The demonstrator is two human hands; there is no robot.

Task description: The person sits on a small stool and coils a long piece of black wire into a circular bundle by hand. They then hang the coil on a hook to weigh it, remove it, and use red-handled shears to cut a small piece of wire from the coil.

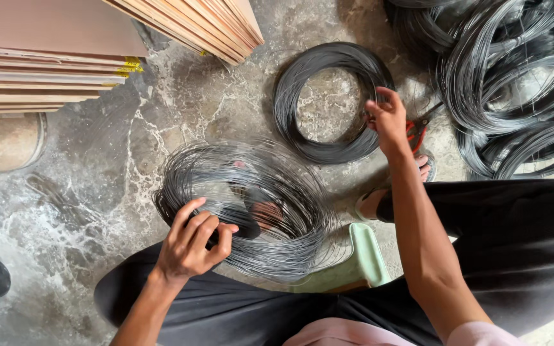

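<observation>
Bare forearms, pale pink short sleeves (482, 334), black trousers (514, 230), sandals (361, 206)

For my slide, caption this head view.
Left hand grips a loose wire coil; right hand reaches a tighter coil.

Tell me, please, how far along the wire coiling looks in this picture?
Done: one tidy coil lies flat on the floor. In hand: the left hand grips a loose, springy coil, while the right hand reaches to the tidy coil's edge beside red-handled cutters. Left: a large tangled wire heap at upper right.

Thin dark metal wire coil (251, 211) with dull sheen, rough mottled stone floor (97, 192), matt layered plywood sheets (46, 64)
</observation>
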